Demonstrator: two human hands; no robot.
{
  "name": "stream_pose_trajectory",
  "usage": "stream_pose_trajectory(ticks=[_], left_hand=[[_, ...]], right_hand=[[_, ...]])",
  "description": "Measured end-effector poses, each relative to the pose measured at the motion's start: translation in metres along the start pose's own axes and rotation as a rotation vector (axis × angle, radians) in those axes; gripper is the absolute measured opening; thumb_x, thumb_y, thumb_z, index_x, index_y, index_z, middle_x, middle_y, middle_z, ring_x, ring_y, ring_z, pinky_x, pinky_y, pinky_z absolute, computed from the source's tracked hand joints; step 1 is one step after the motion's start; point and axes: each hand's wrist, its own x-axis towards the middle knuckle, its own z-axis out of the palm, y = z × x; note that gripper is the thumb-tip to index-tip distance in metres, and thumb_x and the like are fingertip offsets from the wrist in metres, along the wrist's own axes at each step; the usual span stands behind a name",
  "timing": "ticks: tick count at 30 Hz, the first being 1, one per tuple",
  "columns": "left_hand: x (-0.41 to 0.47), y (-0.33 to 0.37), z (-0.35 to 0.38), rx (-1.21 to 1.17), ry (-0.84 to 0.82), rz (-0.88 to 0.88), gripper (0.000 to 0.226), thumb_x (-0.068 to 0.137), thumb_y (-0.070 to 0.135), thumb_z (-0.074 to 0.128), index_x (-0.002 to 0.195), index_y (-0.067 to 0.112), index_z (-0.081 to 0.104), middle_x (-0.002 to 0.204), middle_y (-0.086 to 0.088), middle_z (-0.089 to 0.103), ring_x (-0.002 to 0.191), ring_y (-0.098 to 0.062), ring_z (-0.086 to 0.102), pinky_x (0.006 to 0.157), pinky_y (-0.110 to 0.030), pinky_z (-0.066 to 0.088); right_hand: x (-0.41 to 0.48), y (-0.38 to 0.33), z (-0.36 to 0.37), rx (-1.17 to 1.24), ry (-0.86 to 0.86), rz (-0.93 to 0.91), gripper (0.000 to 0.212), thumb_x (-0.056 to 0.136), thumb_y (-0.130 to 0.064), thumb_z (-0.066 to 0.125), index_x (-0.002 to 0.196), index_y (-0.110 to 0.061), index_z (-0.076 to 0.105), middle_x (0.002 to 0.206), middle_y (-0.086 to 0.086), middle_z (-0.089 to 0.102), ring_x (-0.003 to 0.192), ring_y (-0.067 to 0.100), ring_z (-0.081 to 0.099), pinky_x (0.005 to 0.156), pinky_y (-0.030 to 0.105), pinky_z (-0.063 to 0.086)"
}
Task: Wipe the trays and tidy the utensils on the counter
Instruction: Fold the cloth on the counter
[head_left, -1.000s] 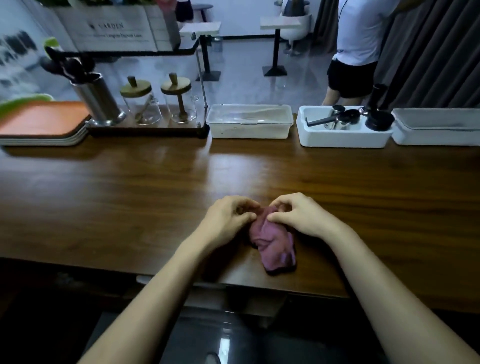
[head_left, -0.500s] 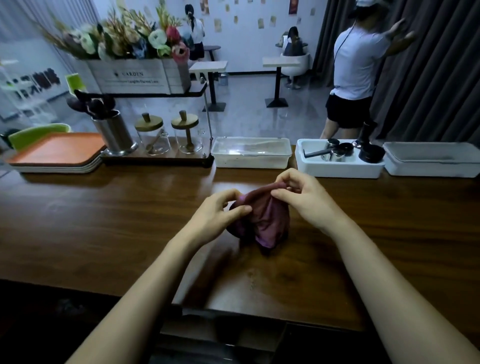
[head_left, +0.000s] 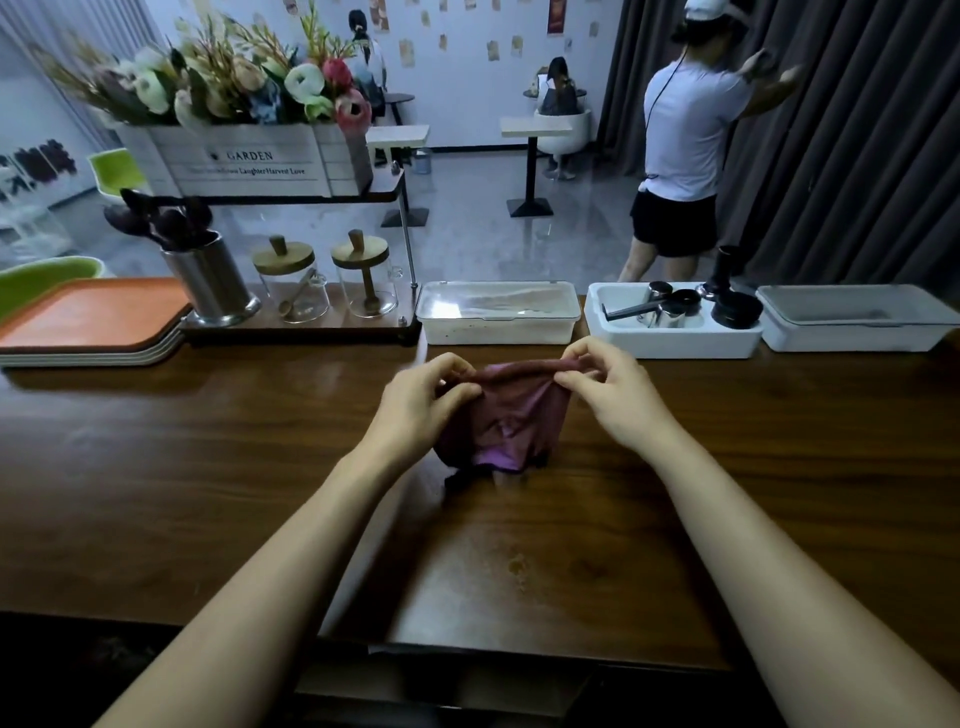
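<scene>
Purple cloth (head_left: 506, 415) hangs limp above the counter (head_left: 208, 467); I've got my left hand (head_left: 421, 405) and right hand (head_left: 613, 395) pinching its top edge. Light, soft; corners give the best hold.

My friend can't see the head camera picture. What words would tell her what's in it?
Two bare hands, left hand and right hand, hold up a purple cloth by its top edge over a brown wooden counter. Behind sit stacked orange trays, a metal utensil cup and white bins.

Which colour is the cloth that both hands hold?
Purple, a dull pinkish shade; the cloth shows best in the head view.
</scene>
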Motion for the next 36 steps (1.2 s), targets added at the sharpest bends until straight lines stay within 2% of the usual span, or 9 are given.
stream_pose_trajectory(ticks=[5, 10, 15, 19, 24, 26, 29, 33, 36], left_hand=[[-0.005, -0.003, -0.004, 0.166, 0.082, 0.284, 0.013, 0.088, 0.014, 0.073, 0.096, 0.022, 0.067, 0.096, 0.01, 0.064, 0.09, -0.013, 0.06, 0.074, -0.03, 0.048], [-0.068, -0.051, 0.026, 0.297, -0.181, 0.296, 0.013, 0.089, 0.023, 0.068, 0.101, 0.028, 0.071, 0.102, 0.01, 0.062, 0.091, -0.014, 0.053, 0.078, -0.034, 0.048], [-0.081, -0.062, 0.026, 0.267, -0.139, 0.209, 0.028, 0.089, 0.037, 0.069, 0.114, 0.026, 0.075, 0.111, 0.011, 0.066, 0.101, -0.013, 0.056, 0.087, -0.029, 0.048], [-0.084, -0.065, 0.021, 0.281, -0.093, 0.131, 0.025, 0.09, 0.035, 0.069, 0.113, 0.027, 0.074, 0.111, 0.013, 0.067, 0.104, -0.014, 0.06, 0.087, -0.036, 0.051], [-0.087, -0.065, 0.021, 0.254, -0.054, 0.132, 0.012, 0.09, 0.028, 0.076, 0.102, 0.024, 0.077, 0.107, 0.014, 0.069, 0.1, -0.011, 0.063, 0.086, -0.036, 0.053], [-0.089, -0.064, 0.019, 0.247, -0.061, 0.125, 0.008, 0.089, 0.029, 0.077, 0.096, 0.024, 0.078, 0.106, 0.014, 0.069, 0.1, -0.01, 0.062, 0.086, -0.034, 0.053], [-0.09, -0.061, 0.017, 0.261, -0.059, 0.083, 0.014, 0.092, 0.038, 0.072, 0.09, 0.025, 0.074, 0.098, 0.014, 0.068, 0.095, -0.011, 0.059, 0.083, -0.032, 0.049], [-0.088, -0.061, 0.018, 0.282, 0.002, 0.029, 0.005, 0.096, 0.029, 0.063, 0.096, 0.028, 0.067, 0.09, 0.011, 0.069, 0.085, -0.017, 0.057, 0.077, -0.038, 0.047], [-0.084, -0.062, 0.019, 0.283, 0.019, -0.018, 0.003, 0.093, 0.031, 0.068, 0.094, 0.028, 0.07, 0.09, 0.008, 0.069, 0.083, -0.021, 0.057, 0.076, -0.035, 0.045]], right_hand=[[-0.01, -0.004, -0.003, -0.052, -0.056, -0.037, 0.018, 0.087, -0.014, 0.073, 0.093, -0.029, 0.065, 0.095, -0.008, 0.071, 0.095, 0.011, 0.067, 0.089, 0.037, 0.054], [-0.048, 0.018, 0.011, -0.49, -0.515, 0.135, 0.028, 0.083, -0.013, 0.062, 0.092, -0.039, 0.067, 0.112, -0.017, 0.061, 0.106, 0.008, 0.059, 0.096, 0.038, 0.05], [-0.039, 0.015, 0.04, -0.508, -0.277, -0.023, 0.023, 0.089, -0.022, 0.06, 0.101, -0.039, 0.071, 0.112, -0.017, 0.067, 0.107, 0.011, 0.057, 0.093, 0.032, 0.047], [-0.031, 0.012, 0.068, -0.579, -0.435, -0.092, 0.038, 0.089, -0.029, 0.061, 0.126, -0.038, 0.065, 0.127, -0.014, 0.064, 0.119, 0.019, 0.05, 0.103, 0.037, 0.043], [-0.039, 0.014, 0.069, -0.605, -0.487, -0.053, 0.026, 0.088, -0.056, 0.063, 0.104, -0.037, 0.071, 0.117, -0.013, 0.059, 0.112, 0.015, 0.044, 0.098, 0.038, 0.041], [-0.039, 0.019, 0.07, -0.583, -0.383, -0.085, 0.023, 0.092, -0.053, 0.06, 0.101, -0.035, 0.071, 0.108, -0.011, 0.062, 0.108, 0.017, 0.049, 0.094, 0.037, 0.043], [-0.029, 0.018, 0.077, -0.615, -0.249, -0.095, 0.023, 0.095, -0.041, 0.062, 0.115, -0.031, 0.068, 0.119, -0.006, 0.064, 0.113, 0.023, 0.052, 0.097, 0.038, 0.044], [-0.021, 0.001, 0.102, -0.624, -0.337, -0.137, 0.041, 0.087, -0.044, 0.069, 0.127, -0.033, 0.065, 0.128, -0.004, 0.06, 0.118, 0.024, 0.047, 0.098, 0.039, 0.042], [-0.02, 0.002, 0.122, -0.662, -0.309, -0.121, 0.031, 0.086, -0.044, 0.07, 0.113, -0.028, 0.067, 0.117, -0.001, 0.059, 0.114, 0.025, 0.049, 0.089, 0.038, 0.043]])
